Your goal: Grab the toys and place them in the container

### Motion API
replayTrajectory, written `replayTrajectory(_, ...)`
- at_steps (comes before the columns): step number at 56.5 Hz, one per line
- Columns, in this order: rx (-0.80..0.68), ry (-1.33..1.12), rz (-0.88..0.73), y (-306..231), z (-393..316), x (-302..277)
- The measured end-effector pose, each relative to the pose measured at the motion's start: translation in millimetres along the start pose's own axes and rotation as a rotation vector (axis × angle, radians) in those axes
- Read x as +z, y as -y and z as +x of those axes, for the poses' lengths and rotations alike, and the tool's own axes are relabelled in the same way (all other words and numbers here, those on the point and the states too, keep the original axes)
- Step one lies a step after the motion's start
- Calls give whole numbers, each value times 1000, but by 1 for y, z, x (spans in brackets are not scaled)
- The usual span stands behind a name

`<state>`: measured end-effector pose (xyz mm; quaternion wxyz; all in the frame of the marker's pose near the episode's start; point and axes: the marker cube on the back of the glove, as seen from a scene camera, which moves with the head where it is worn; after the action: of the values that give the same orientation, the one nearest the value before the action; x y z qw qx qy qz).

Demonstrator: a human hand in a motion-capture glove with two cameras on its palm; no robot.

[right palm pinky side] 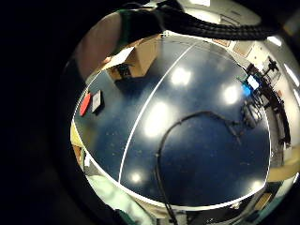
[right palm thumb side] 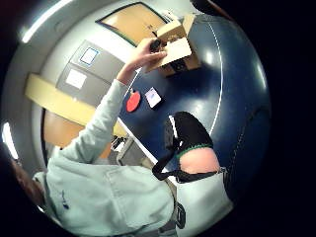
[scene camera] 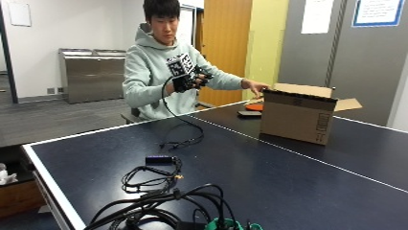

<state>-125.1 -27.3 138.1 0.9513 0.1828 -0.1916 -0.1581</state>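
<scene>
Box sat open on the table; my bare hand held its flap. My gloved right hand hovered at chest height, grasp unclear. No toys identifiable. Task looked unstarted; next I'd need to locate 1 toy.

A person in a pale green hoodie sits at the far side of the dark blue counter, the gloved right hand raised in front of the chest. The bare left hand reaches to the flap of an open cardboard box standing on the counter. A small dark object and something orange lie just beside the box.
</scene>
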Motion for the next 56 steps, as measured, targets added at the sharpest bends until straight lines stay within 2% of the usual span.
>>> replayTrajectory(15,121,17,-9,-46,5,13)
replayTrajectory(19,139,31,-28,-48,25,8)
replayTrajectory(27,183,22,-17,-76,6,13)
replayTrajectory(35,225,34,-1,-86,16,8)
replayTrajectory(47,208,6,40,-85,47,-1)
replayTrajectory(56,263,60,35,-106,28,3)
